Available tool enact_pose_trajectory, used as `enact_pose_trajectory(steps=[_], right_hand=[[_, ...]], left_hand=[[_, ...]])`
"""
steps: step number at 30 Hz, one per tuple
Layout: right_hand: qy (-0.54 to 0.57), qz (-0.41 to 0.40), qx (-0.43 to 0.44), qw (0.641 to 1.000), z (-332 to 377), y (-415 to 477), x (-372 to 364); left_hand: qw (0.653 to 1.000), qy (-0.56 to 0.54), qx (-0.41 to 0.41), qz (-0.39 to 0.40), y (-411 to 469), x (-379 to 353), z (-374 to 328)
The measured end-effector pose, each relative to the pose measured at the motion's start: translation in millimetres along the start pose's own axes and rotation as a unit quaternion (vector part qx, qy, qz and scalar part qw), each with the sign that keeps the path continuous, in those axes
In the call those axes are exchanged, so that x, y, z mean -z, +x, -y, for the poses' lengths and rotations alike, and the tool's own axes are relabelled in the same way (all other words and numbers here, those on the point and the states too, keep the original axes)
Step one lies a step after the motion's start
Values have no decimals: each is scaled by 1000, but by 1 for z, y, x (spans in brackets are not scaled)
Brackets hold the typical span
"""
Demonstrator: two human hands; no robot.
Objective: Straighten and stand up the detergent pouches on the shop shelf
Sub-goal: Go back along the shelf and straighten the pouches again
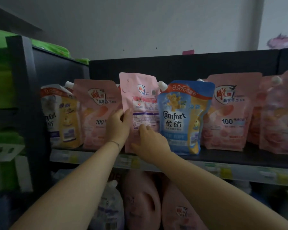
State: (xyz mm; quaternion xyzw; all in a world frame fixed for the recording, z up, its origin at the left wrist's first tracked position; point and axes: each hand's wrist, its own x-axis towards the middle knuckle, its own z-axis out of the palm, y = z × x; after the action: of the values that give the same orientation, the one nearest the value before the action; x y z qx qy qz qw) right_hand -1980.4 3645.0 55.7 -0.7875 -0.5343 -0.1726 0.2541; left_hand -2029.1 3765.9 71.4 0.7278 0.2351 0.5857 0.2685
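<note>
Holding the pink pouch upright on the shelf, just left of the blue Comfort pouch and touching it, printed back facing out. Gripping its left edge with the left hand, thumb across the front. Resting the right hand against its lower face, fingers uncurled. Farther left of the blue Comfort pouch, a second pink pouch and a yellow-and-white pouch; right of it, another pink one, all standing.

Shelf, front edge: pink pouch, upright, back label outward. Left hand grips its left edge; right hand presses its lower face. Blue Comfort pouch just beside, right.
</note>
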Motion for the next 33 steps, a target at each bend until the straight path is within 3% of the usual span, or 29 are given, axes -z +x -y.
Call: enact_pose_trajectory(steps=[3, 6, 11, 16, 20, 25, 29, 33], right_hand=[[54, -9, -52, 997, 2, -5, -11], [37, -25, -65, 997, 4, -6, -22], [153, -17, -140, 978, 10, -9, -11], [250, -77, -204, 943, 12, -13, -4], [297, -154, -207, 919, 14, -16, -1], [371, -228, -134, 890, 11, -23, -6], [419, -244, -92, 870, 10, -24, -6], [435, -245, -27, 866, 10, -29, -1]], left_hand=[[1000, 6, -19, -20, -7, -2, -7], [999, -8, -44, -21, -16, -2, -20], [985, -4, -164, 52, -23, -1, -42], [961, 31, -275, 15, -31, -6, -58], [954, 40, -298, -16, -35, -5, -66], [935, 51, -349, -37, -37, 5, -76], [952, -72, -298, -16, -30, 18, -76], [981, -164, -106, 4, -24, 24, -56]])
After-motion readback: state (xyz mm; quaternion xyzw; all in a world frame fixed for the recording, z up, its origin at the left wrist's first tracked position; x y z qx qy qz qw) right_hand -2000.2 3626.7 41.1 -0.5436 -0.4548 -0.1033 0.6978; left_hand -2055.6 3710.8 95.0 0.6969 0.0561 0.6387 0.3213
